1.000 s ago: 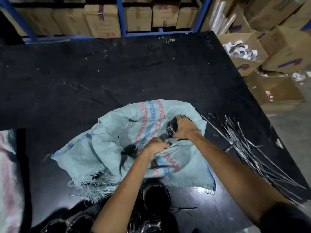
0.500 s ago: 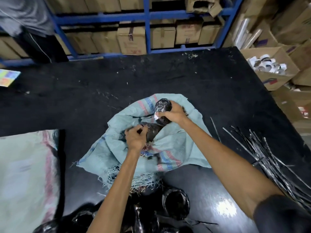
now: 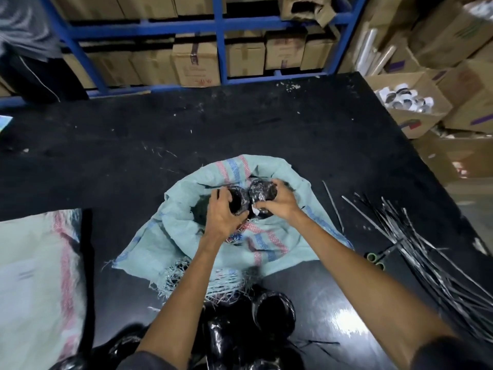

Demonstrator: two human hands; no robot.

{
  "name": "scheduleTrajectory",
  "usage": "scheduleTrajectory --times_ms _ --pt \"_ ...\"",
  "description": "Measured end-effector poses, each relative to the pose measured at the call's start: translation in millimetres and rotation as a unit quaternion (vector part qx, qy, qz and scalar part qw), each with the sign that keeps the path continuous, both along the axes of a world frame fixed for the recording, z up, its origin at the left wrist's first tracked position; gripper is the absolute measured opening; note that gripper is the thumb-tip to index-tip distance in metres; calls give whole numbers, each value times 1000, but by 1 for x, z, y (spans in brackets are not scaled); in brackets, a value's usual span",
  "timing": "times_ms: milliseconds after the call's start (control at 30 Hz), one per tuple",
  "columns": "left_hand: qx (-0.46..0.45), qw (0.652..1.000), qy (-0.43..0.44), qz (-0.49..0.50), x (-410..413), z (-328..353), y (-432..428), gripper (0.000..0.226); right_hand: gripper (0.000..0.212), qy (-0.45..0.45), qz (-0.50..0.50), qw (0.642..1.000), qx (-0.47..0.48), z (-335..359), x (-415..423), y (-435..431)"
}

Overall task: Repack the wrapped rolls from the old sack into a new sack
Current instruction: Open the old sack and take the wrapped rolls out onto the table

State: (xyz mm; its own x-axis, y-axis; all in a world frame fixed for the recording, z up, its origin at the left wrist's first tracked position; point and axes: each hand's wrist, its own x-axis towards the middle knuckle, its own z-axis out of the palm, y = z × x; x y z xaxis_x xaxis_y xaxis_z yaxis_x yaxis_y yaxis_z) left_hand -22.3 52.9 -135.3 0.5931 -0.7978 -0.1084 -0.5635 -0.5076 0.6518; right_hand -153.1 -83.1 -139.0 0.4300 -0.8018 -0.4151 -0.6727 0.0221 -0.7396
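Note:
A pale green woven sack (image 3: 280,236) with red and blue stripes lies crumpled on the black table (image 3: 186,145), its mouth open upward. Over that mouth my left hand (image 3: 222,214) grips a black plastic-wrapped roll (image 3: 237,202). Beside it my right hand (image 3: 280,202) grips a second wrapped roll (image 3: 262,192) with a small white label. The two rolls touch each other. A second sack (image 3: 34,276) lies flat at the left edge. More wrapped rolls (image 3: 273,313) lie at the near edge below the crumpled sack.
A heap of dark plastic straps (image 3: 426,257) and green-handled scissors (image 3: 376,259) lie on the right. Blue shelving (image 3: 218,44) with cardboard boxes stands behind the table. An open box of tape rolls (image 3: 402,100) is at the right. A person's clothing (image 3: 29,49) shows at top left.
Both hands came up out of the sack, each with a wrapped roll. The rolls now sit side by side above the mouth. The view has tilted upward.

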Motion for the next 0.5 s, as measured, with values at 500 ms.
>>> scheduleTrajectory --times_ms 500 --pt "-204 970 79 -106 -114 115 29 81 111 -16 -53 989 -140 140 -193 103"
